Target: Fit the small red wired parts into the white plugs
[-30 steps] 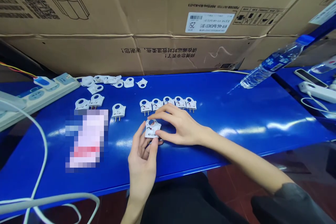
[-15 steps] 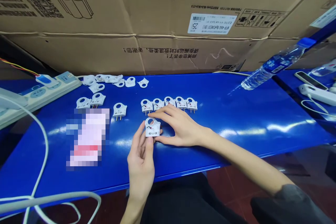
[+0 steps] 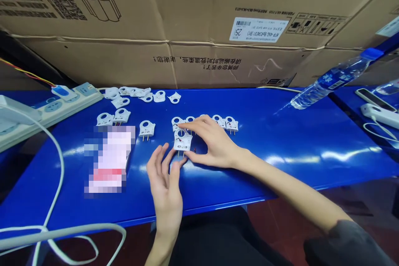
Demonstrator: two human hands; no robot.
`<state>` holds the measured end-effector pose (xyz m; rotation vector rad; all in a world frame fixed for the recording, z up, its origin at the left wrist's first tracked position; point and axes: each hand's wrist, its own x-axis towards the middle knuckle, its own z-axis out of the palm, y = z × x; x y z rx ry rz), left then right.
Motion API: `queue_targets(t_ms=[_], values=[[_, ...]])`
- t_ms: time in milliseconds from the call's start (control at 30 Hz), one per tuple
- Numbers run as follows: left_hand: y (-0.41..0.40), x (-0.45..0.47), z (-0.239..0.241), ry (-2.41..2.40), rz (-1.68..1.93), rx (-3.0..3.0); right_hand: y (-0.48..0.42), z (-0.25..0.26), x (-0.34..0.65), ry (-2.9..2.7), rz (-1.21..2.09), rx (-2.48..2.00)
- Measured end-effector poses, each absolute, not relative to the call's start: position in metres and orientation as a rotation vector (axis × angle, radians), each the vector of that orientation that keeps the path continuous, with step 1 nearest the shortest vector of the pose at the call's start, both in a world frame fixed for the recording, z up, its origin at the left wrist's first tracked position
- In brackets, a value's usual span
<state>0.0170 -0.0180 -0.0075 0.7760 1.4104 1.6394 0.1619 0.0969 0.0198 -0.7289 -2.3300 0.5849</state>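
Note:
A white two-pin plug housing with a round hole [image 3: 183, 143], red wire showing on its face, is held between the thumb and fingers of my right hand [image 3: 216, 143]. Just below it is my left hand [image 3: 165, 183], its fingers apart and curved, with nothing in them; whether a fingertip touches the pins I cannot tell. Behind my right hand runs a row of several similar plugs [image 3: 231, 124], partly hidden by that hand. To the left stands a single plug [image 3: 146, 129], and farther left are two more plugs [image 3: 121, 116].
Several white covers [image 3: 159, 97] lie at the back of the blue table [image 3: 268, 133]. On the left are a power strip [image 3: 52, 108], cables and a blurred pink item [image 3: 114, 153]. A water bottle [image 3: 336, 78] leans at right. A large cardboard box [image 3: 199, 8] closes off the back.
My left hand has let go of the plug and its fingers have spread. My right hand now holds the plug, a little farther back near the row. The camera view has shifted slightly.

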Motion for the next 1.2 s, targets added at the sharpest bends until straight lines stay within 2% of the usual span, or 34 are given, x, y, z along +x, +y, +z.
queue_targets(t_ms=[433,733,1200], values=[[-0.019,0.013,-0.006,1.387,1.641,0.742,0.154,0.021,0.094,-2.688,0.387,-0.773],[-0.019,0.012,-0.005,1.399,1.621,0.786,0.146,0.021,0.085,-2.729,0.339,-0.883],[-0.019,0.011,-0.01,1.387,1.672,0.644,0.16,0.016,0.042,-2.808,0.243,-0.768]])
